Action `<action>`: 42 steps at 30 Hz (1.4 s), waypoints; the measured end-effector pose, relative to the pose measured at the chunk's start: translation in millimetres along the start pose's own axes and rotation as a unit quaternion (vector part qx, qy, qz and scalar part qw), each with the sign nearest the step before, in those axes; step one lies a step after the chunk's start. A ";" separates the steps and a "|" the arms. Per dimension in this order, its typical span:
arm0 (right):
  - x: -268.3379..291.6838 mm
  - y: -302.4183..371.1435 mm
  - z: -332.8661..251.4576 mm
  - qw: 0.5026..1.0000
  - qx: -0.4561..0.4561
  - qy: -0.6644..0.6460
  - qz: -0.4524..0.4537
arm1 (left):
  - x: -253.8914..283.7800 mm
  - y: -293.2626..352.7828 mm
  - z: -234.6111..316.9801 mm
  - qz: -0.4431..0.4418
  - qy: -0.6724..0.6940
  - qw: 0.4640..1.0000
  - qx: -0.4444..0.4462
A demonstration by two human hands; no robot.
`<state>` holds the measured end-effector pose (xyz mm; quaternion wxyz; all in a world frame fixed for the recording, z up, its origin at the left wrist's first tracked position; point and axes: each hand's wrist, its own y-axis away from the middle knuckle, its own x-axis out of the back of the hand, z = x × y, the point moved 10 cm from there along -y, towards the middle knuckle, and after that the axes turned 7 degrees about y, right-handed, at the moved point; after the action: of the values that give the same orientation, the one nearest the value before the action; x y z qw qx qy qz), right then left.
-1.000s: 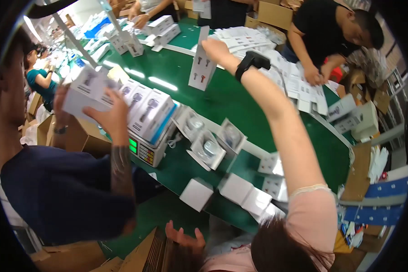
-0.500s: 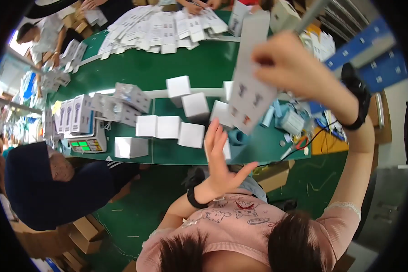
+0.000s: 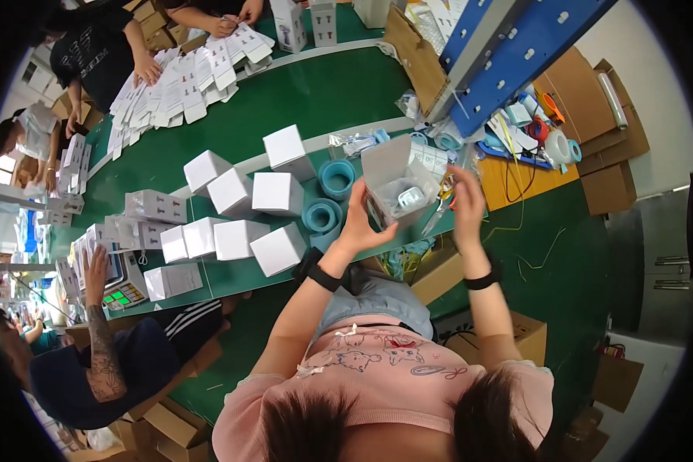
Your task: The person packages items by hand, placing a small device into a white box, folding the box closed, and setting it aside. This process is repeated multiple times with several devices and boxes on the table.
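Observation:
An open-topped white carton [image 3: 387, 162] stands in front of me at the table's near edge, its flap raised at the back. Inside it lies a small white and pale-blue item [image 3: 410, 197] in clear wrapping; its kind cannot be made out. My left hand [image 3: 356, 225] grips the carton's left side, thumb across the near side and fingers along the wall. To the right of the carton, my right hand [image 3: 467, 206] is raised with its fingers apart, holding nothing. Two rolls of teal tape [image 3: 336, 179] sit left of the carton, and scissors [image 3: 433, 219] lie to its right.
Several closed white boxes [image 3: 279, 192] cover the green table to my left. A co-worker's tattooed arm [image 3: 100, 339] reaches beside a scale [image 3: 123, 286]. Flat printed cartons [image 3: 185, 88] are heaped at the far side. A blue perforated post [image 3: 508, 69] rises at the right.
The long printed carton raised in my right hand is no longer seen there. An open carton now stands between my hands, with my left hand on it. The view has turned rightward.

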<state>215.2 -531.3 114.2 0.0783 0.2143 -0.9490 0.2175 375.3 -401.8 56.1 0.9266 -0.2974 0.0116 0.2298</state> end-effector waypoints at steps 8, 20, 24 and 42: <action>-50.9 82.7 77.8 0.984 -0.159 -0.080 -0.020 | -12.8 25.7 -21.1 -0.115 -0.150 0.980 0.059; -85.9 61.4 13.6 0.969 0.092 0.186 -0.133 | -8.1 22.2 -3.6 -0.070 -0.166 0.982 0.065; -75.7 56.4 20.9 0.986 0.003 -0.017 -0.164 | 2.6 15.2 -2.0 -0.042 -0.165 0.980 0.099; -78.2 58.4 -19.3 0.962 0.161 0.194 -0.108 | -9.5 10.2 17.9 -0.052 -0.237 0.969 0.053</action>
<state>260.6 -446.0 90.4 0.2486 0.2786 -0.8394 0.3950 360.3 -388.5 66.8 0.9279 -0.1855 -0.2116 0.2445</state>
